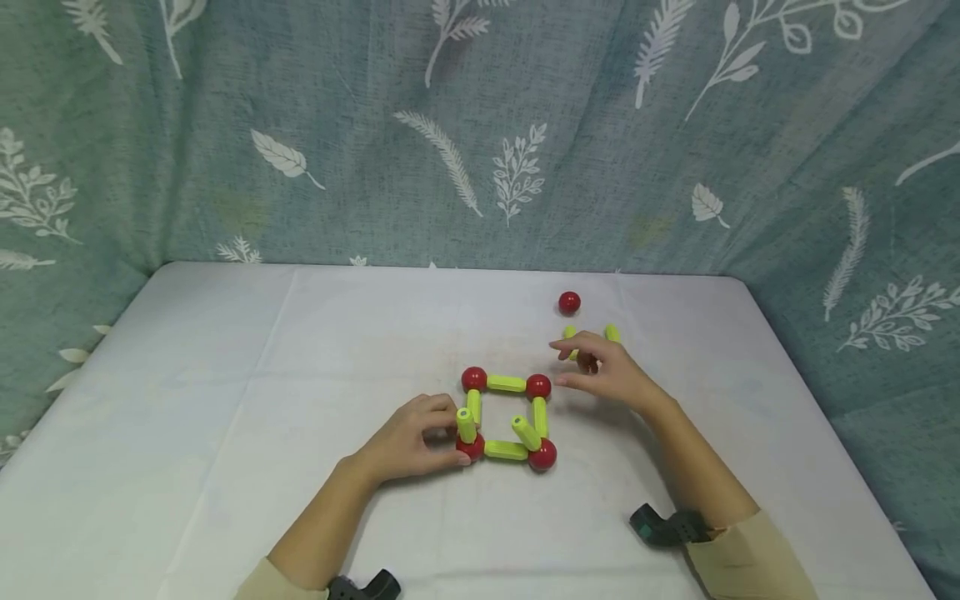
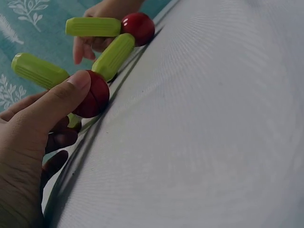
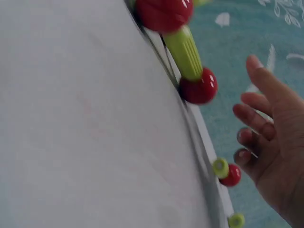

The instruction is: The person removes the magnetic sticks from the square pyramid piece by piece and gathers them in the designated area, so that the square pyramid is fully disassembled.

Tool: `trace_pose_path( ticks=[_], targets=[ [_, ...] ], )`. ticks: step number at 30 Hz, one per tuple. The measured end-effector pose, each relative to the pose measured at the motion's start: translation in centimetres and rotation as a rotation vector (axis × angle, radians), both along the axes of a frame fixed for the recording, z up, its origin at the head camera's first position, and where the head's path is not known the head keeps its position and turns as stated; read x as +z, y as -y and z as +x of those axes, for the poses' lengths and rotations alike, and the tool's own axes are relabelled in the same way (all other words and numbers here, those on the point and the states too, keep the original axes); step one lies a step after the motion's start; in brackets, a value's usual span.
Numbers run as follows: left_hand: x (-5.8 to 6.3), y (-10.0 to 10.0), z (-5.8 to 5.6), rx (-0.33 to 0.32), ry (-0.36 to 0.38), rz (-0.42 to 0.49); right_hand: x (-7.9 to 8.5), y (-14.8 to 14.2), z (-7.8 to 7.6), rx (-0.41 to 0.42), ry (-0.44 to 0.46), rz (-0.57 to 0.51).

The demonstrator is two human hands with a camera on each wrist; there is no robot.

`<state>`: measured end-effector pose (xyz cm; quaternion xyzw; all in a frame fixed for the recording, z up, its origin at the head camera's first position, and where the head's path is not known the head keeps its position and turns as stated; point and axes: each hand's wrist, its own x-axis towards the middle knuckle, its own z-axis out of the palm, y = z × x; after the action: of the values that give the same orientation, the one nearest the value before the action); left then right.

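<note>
A square of red balls joined by yellow-green rods (image 1: pixel 506 451) lies flat on the table in the head view. From its two near corners rise upright rods; the right one (image 1: pixel 527 432) leans leftward. My left hand (image 1: pixel 408 440) grips the near-left red ball (image 2: pixel 98 97), thumb on its near side in the left wrist view. The far fingers are partly hidden behind it. To the right of the far-right ball (image 1: pixel 537 386), my right hand (image 1: pixel 609 371) hovers with loosely bent fingers, holding nothing. In the right wrist view its thumb and fingers (image 3: pixel 268 88) stand apart.
Beyond the right hand lie two loose yellow-green rods, one (image 1: pixel 612 332) at right and one (image 1: pixel 570 331) partly covered by the hand. A loose red ball (image 1: pixel 569 302) sits near the back edge of the white-covered table (image 1: pixel 360 333). A leaf-patterned curtain (image 1: pixel 337 125) hangs behind.
</note>
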<state>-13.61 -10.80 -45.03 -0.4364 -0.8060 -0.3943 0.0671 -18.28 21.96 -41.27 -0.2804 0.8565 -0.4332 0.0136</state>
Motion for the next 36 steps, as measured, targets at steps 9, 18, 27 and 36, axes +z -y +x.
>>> trace_pose_path(
  ticks=[9,18,27,36],
  targets=[
    [-0.4,-0.2,-0.2,0.03,-0.086,0.036,-0.1,3.6,2.5,0.245,0.127,-0.084],
    [-0.4,-0.1,-0.1,0.07,-0.101,0.057,0.2,4.9,3.5,0.236,0.039,0.051],
    [-0.5,0.0,-0.2,-0.089,-0.07,0.114,-0.4,4.4,4.1,0.109,0.002,-0.048],
    [0.1,0.1,-0.2,0.351,0.05,0.206,-1.7,3.9,3.8,0.039,-0.235,-0.084]
  ],
)
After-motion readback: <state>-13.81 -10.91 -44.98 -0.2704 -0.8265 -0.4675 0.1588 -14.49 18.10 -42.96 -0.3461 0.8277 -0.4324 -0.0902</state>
